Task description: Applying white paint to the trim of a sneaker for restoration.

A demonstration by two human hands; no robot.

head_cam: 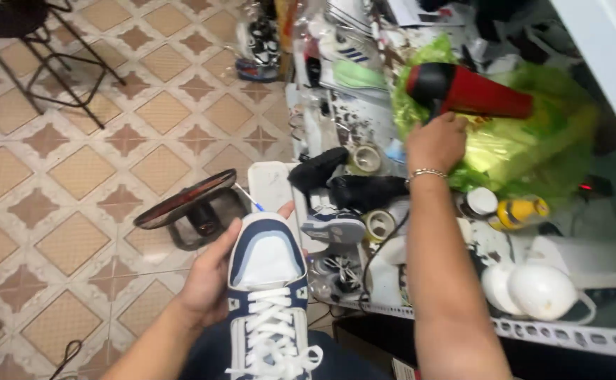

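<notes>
The left hand (pixel 206 278) is closed around a white and navy sneaker (pixel 269 295), held over the lap; the heel is cut off below. The right hand (pixel 435 141) grips the hidden handle of a red hair dryer (pixel 473 91) above the cluttered worktop (pixel 568 338), before a green plastic bag (pixel 526 151). A yellow can (pixel 523 211) lies near.

My left hand (pixel 209 278) cups a navy and white sneaker (pixel 267 295) from its left side, toe pointing away from me, white laces near. My right hand (pixel 435 141) reaches far over the cluttered workbench (pixel 575 336) and grips the handle of a red and black hair dryer (pixel 466 90) (it lies against a green plastic bag (pixel 533 148)).
</notes>
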